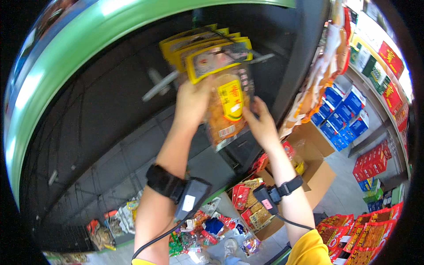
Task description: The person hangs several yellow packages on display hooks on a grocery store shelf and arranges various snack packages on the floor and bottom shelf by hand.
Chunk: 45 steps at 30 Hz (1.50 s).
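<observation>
Several clear snack packets with yellow-edged header cards (228, 99) hang one behind another on a display hook of the black shelf rack (99, 89). My left hand (195, 96) is against the left side of the front packet, near its header card, with its fingertips partly hidden. On the packet's lower right edge rests my right hand (261, 122), thumb on the front and fingers around the side. Black straps with small devices are on both wrists. A bare hook with a pale price holder (161, 85) sticks out left of the packets.
Below stand open cardboard boxes (318, 172) with snack packets. Mixed packets (205, 228) lie on the floor near my shoes. Red packets (364, 232) hang at the lower right; blue boxes (344, 112) are stacked beyond. A green curved panel (66, 56) edges the rack.
</observation>
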### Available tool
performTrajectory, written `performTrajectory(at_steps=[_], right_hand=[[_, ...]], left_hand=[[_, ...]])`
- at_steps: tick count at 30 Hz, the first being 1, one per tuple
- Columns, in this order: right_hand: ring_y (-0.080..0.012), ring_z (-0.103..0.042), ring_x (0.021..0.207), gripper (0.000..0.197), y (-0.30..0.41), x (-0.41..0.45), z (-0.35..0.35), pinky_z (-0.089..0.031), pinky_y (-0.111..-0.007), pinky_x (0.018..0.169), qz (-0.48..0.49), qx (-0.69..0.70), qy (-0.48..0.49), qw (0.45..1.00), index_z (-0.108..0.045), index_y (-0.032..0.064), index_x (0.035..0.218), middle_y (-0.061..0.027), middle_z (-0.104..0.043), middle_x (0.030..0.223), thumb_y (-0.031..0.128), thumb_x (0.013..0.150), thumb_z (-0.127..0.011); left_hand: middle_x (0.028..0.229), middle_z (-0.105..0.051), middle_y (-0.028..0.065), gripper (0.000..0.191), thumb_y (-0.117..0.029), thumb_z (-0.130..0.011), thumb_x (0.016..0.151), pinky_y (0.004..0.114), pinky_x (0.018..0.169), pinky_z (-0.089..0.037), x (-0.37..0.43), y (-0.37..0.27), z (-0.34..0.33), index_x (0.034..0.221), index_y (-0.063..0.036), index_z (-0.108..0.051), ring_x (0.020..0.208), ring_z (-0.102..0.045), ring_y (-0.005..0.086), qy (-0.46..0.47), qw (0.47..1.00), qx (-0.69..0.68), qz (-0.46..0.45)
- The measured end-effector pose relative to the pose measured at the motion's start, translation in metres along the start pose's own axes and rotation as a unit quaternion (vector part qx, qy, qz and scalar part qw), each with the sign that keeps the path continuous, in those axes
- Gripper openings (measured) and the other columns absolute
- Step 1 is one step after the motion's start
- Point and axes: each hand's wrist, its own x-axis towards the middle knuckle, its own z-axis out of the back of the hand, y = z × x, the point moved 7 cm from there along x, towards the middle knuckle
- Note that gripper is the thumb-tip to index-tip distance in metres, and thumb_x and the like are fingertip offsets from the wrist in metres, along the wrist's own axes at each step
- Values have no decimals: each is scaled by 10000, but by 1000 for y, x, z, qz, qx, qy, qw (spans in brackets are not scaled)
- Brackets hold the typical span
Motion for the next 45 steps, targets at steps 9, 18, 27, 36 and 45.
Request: performTrajectory(at_steps=[9,18,27,36,45], right_hand=[[-142,-504,873,291,43,-60,-11,-385,-233,783,61,73,66,993,-430,-24,1079,-98,-524,964,52,802,-478],[-111,-532,666,240,19,-214,-88,-432,-226,611,-154,130,420,885,-481,-27,999,-63,-557,730,145,833,-457],[-189,-543,736,317,-45,-377,-248,-414,-281,654,-73,39,659,748,-485,31,1011,-117,-574,836,291,836,-436],[-173,-543,722,318,-140,-451,-375,-424,-271,631,-15,36,678,734,-471,22,1014,-106,-573,840,286,836,-453],[-239,-559,758,331,-203,-501,-436,-429,-329,662,74,-17,668,740,-457,72,1063,-118,-580,862,307,830,-448]], left_hand=[[1064,-470,133,421,-57,-527,763,316,860,-363,-136,-9,46,1140,-31,-342,1000,-463,207,-125,990,26,-66],[823,-556,86,168,-162,-497,808,263,681,-423,-361,116,67,867,-9,-536,769,-542,152,266,938,47,217],[807,-579,45,251,-301,-540,772,246,573,-451,-584,358,238,863,-67,-538,650,-551,123,104,736,-111,659],[788,-519,52,264,-283,-544,762,315,556,-442,-657,572,481,903,-67,-487,666,-517,188,-282,848,-155,420],[765,-523,44,300,-306,-596,729,278,575,-434,-641,641,550,920,-106,-480,698,-515,163,-441,817,-200,314]])
